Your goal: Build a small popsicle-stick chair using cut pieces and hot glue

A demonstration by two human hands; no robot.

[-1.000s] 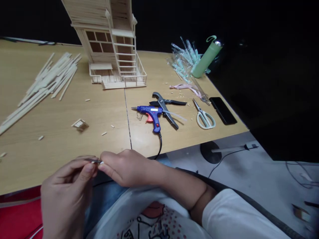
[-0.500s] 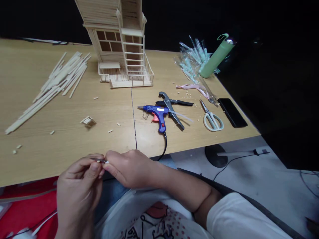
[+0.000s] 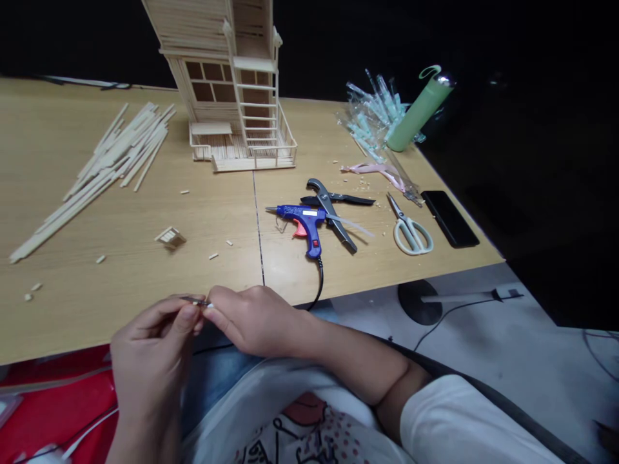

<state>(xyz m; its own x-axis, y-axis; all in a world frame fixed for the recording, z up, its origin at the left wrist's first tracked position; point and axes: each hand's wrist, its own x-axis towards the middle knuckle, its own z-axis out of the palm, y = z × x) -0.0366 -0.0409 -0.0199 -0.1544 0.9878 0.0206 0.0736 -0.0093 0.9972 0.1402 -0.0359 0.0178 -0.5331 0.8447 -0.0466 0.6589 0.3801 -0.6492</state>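
L hand (image 3: 149,351) & R hand (image 3: 254,319) pinching small stick (image 3: 196,301) betw. fingertips, at table (image 3: 120,212) edge

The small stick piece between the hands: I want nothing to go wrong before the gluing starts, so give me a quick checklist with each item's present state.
1. Small stick piece pinched by both the left hand and the right hand: ok.
2. Glue gun on the table, ahead of the right hand: ok.
3. Glue gun hot: cannot tell.
4. Glue gun cord runs off the table edge beside the right hand, could snag: not ok.
5. Stick house upright: ok.
6. Scissors away from the hands: ok.
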